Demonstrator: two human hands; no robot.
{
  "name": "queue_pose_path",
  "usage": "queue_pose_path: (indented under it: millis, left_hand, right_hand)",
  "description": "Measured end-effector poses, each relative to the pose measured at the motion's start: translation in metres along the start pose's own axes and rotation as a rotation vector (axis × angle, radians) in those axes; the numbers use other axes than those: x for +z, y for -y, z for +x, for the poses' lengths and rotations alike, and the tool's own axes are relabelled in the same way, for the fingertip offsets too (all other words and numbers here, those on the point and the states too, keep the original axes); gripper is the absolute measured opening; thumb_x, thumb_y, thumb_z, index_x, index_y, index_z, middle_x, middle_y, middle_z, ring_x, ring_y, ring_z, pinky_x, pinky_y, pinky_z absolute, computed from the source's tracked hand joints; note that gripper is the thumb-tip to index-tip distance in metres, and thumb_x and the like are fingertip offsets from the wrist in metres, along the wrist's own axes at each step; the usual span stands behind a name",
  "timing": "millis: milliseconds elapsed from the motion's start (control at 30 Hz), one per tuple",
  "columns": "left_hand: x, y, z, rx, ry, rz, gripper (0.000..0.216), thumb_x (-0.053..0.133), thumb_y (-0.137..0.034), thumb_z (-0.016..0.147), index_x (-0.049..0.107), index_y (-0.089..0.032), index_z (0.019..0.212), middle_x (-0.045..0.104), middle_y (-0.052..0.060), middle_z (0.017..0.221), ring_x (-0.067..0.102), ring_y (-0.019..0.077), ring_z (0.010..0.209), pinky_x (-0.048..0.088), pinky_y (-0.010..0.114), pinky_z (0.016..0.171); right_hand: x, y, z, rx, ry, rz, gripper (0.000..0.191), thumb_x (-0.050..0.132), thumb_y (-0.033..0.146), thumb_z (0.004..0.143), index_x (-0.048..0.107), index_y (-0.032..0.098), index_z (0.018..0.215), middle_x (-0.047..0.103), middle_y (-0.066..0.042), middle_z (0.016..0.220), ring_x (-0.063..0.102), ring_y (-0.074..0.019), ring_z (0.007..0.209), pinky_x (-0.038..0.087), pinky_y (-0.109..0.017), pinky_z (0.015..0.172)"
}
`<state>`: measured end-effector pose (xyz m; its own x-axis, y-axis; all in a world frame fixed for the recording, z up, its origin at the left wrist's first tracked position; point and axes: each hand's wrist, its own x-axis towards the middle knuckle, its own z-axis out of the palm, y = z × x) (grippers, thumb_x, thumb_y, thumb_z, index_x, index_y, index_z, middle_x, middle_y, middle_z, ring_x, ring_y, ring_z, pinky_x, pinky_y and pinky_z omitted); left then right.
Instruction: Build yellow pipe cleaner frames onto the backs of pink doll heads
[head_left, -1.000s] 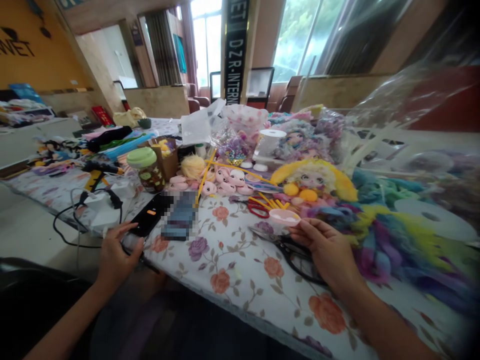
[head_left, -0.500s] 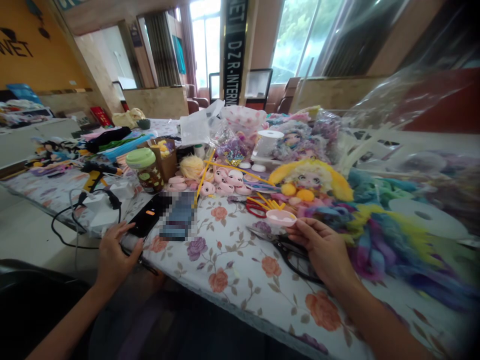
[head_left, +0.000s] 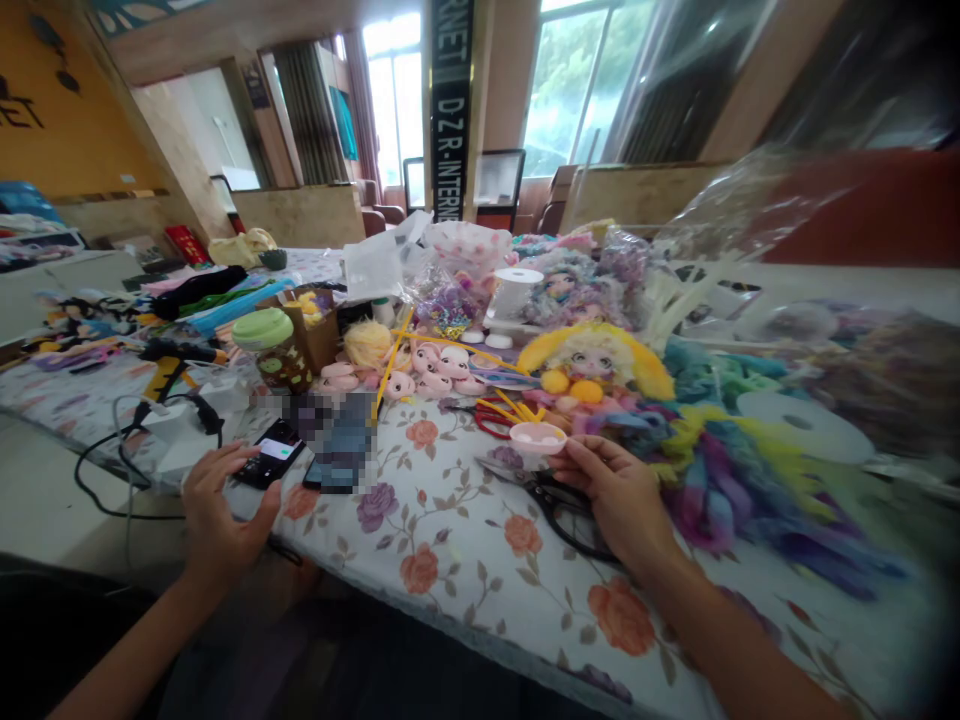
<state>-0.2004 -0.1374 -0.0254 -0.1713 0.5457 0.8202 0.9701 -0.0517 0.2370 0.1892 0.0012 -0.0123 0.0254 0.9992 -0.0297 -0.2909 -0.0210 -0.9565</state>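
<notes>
My left hand [head_left: 217, 505] rests at the table's near left edge, its fingers curled around the end of a black phone [head_left: 271, 455] with a lit screen. My right hand [head_left: 611, 490] is closed in a pinch on the rim of a small pink bowl-shaped piece [head_left: 538, 437], held just above the flowered tablecloth [head_left: 457, 540]. Black scissors [head_left: 559, 505] lie on the cloth under and beside that hand. A second dark device, blurred out, lies next to the phone.
A yellow-haired doll [head_left: 589, 362], several pink doll heads [head_left: 442, 368], red scissors [head_left: 495, 417] and yellow sticks crowd the middle. Bright wool hair [head_left: 750, 470] is heaped at the right. A green-lidded jar [head_left: 271, 350], white adapters with black cables [head_left: 161, 440] and clear plastic bags stand behind.
The view has shifted slightly. The phone's screen has lit up under my left hand. My right hand keeps the pink piece in about the same spot.
</notes>
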Motion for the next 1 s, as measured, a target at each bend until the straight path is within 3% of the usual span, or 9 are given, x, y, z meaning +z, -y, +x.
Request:
queue_pose_path:
  millis: [167,267,333,467,567,800,1000]
  left_hand:
    - [0.026,-0.097,0.045,0.145,-0.065,-0.319,0.026,0.061,-0.021,0.074,0.049,-0.021,0.097,0.059,0.008,0.101,0.056,0.0244,0.103,0.044,0.047,0.094]
    - [0.06,-0.165,0.061,0.221,0.067,-0.457,0.012,0.057,-0.018,0.079,0.054,-0.02,0.09,0.061,0.006,0.095,0.058,0.019,0.093,0.048,0.037,0.086]
    - [0.086,-0.206,0.064,0.24,0.246,-0.526,0.006,0.053,-0.017,0.082,0.057,-0.019,0.086,0.062,0.004,0.088,0.059,0.0155,0.081,0.051,0.03,0.076]
    - [0.13,-0.259,0.058,0.309,0.242,-0.506,0.018,0.06,-0.022,0.078,0.06,-0.019,0.096,0.061,0.009,0.101,0.056,0.0227,0.096,0.051,0.037,0.08]
    - [0.145,-0.27,0.053,0.32,0.186,-0.561,0.015,0.056,-0.017,0.082,0.061,-0.019,0.096,0.063,0.008,0.096,0.057,0.0206,0.093,0.051,0.036,0.081]
    - [0.149,-0.254,0.047,0.242,0.175,-0.77,0.013,0.052,-0.015,0.085,0.061,-0.019,0.094,0.064,0.007,0.092,0.06,0.0171,0.089,0.051,0.033,0.082]
    - [0.149,-0.247,0.051,0.246,0.069,-0.777,0.01,0.058,-0.013,0.081,0.064,-0.019,0.087,0.062,0.005,0.084,0.059,0.0151,0.082,0.051,0.031,0.077]
  right_hand:
    - [0.001,0.005,-0.002,-0.002,-0.019,0.038,0.025,0.079,0.033,0.061,0.064,0.015,0.071,0.067,0.0,0.061,0.065,-0.0103,0.054,0.055,-0.015,0.05]
    - [0.0,0.009,-0.004,-0.003,-0.049,0.056,0.027,0.078,0.034,0.061,0.063,0.015,0.073,0.068,-0.001,0.062,0.065,-0.0111,0.054,0.054,-0.017,0.049]
    - [-0.001,0.011,-0.005,-0.029,-0.061,0.059,0.027,0.077,0.034,0.063,0.062,0.015,0.075,0.068,-0.001,0.063,0.065,-0.0119,0.055,0.054,-0.018,0.05]
    - [-0.003,0.016,-0.009,-0.163,-0.077,0.001,0.022,0.072,0.035,0.07,0.061,0.017,0.076,0.066,0.001,0.066,0.064,-0.012,0.057,0.055,-0.021,0.055]
    - [-0.002,0.018,-0.013,-0.217,-0.07,-0.048,0.02,0.069,0.036,0.073,0.061,0.018,0.076,0.066,0.0,0.071,0.064,-0.0137,0.063,0.056,-0.024,0.06]
    - [0.002,0.015,-0.018,-0.203,-0.009,-0.125,0.02,0.069,0.037,0.073,0.067,0.019,0.08,0.069,-0.001,0.075,0.066,-0.0165,0.07,0.057,-0.025,0.061]
    - [0.005,0.013,-0.017,-0.16,0.002,-0.123,0.021,0.07,0.038,0.072,0.066,0.018,0.077,0.066,0.001,0.062,0.061,-0.0123,0.052,0.053,-0.021,0.047]
